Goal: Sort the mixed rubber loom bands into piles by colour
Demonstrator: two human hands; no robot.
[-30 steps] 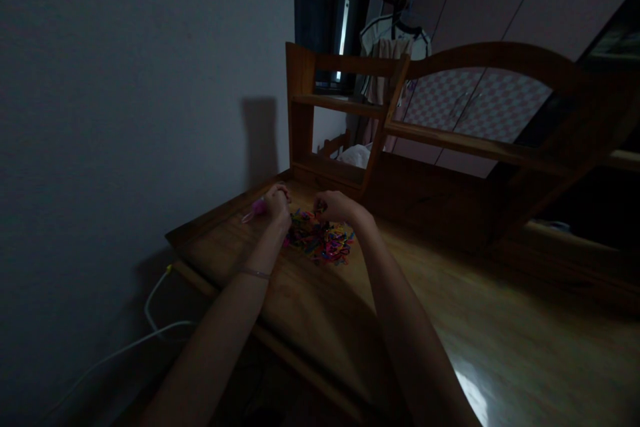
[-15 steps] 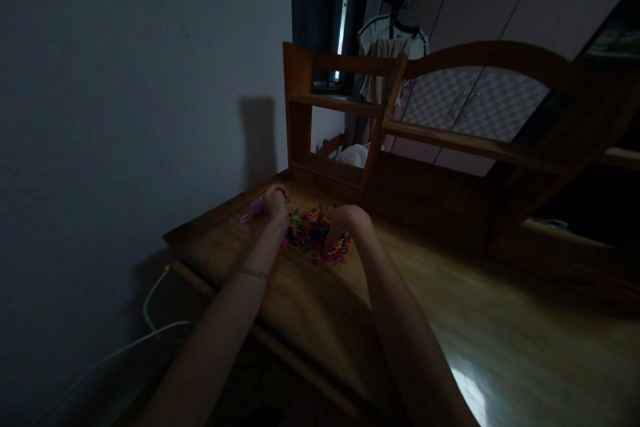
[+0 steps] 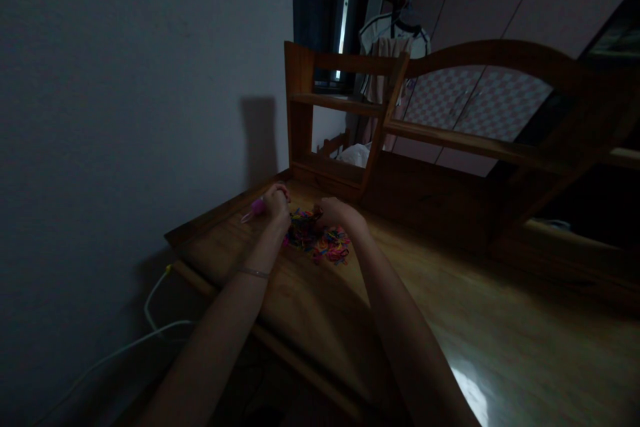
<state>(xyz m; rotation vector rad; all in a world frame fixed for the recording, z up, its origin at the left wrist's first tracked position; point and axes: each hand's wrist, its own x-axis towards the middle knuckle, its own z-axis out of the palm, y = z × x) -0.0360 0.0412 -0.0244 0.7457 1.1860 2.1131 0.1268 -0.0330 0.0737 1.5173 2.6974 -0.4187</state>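
On the wooden desk (image 3: 300, 280) lies a loose heap of small multicoloured bands (image 3: 333, 247), like rubber bands. My left hand (image 3: 277, 201) is closed in a fist at the heap's left edge; what is inside its fingers is hidden. A purple-pink object with a pale loop (image 3: 257, 207) sticks out on the left side of that fist, and its kind is too dim to tell. Over the back right of the heap, my right hand (image 3: 334, 212) is bent at the wrist. Its fingers are drawn together and point left, with any held band too small to make out.
A wooden shelf frame (image 3: 337, 105) rises along the desk's back edge. The bare wall (image 3: 150, 93) borders the left side. A white cable (image 3: 147, 307) hangs by the left corner. Clothes on a rack (image 3: 393, 60) and a checked cupboard (image 3: 475, 103) stand behind.
My right hand has lifted from the heap's near right part and shifted back and slightly left, uncovering pink and orange bands. My left hand has stayed in place.
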